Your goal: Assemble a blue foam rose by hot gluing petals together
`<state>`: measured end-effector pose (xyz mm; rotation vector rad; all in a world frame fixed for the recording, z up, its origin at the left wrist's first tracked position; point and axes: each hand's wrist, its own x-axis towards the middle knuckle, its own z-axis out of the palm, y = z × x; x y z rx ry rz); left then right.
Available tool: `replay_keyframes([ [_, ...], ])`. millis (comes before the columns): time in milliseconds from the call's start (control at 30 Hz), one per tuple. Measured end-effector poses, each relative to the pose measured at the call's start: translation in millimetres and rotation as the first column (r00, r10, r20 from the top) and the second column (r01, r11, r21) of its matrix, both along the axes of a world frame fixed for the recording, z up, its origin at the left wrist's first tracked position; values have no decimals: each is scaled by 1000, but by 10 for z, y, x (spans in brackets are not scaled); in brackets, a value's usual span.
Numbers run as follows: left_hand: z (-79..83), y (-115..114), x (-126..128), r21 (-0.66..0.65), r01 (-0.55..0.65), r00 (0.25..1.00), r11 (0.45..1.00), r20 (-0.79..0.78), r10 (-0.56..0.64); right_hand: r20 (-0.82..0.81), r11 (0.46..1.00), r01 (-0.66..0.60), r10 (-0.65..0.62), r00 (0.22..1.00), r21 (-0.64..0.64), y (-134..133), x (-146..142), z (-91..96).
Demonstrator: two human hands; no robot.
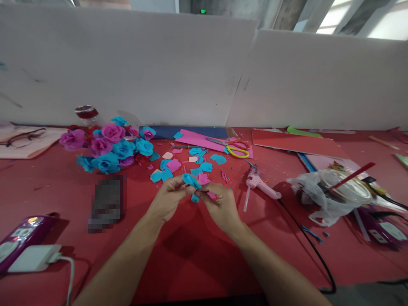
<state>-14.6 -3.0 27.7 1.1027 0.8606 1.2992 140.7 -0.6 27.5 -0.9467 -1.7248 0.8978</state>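
Blue paper piece (192, 180) between left hand (168, 196) and right hand (220, 205) (fingertips pinching)

This is a craft workshop bench: a red table (47, 187) walled off by white boards (127, 63). Paper roses (111, 146), cut scraps (199, 163), scissors (227, 145), a glue gun (263, 187) and coloured sheets (296, 143) lie spread across it. Bare concrete columns (280, 15) rise behind the boards

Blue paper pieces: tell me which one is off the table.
The blue piece pinched between left hand and right hand; the others lie on the table.
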Motion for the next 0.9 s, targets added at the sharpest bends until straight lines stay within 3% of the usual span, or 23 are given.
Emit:
replay_keyframes([
  [233,2,12,-8,-14,-34,999,999,-1,34,-10,998,-43,42,999,-45,-2,-16,2],
  [467,4,1,17,-23,-62,998,998,-15,62,6,998,-63,63,998,13,6,-10,0],
  [667,12,-11,15,-20,-12,999,1000,-44,11,-81,986,-123,114,990,-114,35,-11,-16],
  [900,-24,-27,143,-110,-168,986,980,-26,166,-74,964,-157,144,987,-216,72,-32,-125],
])
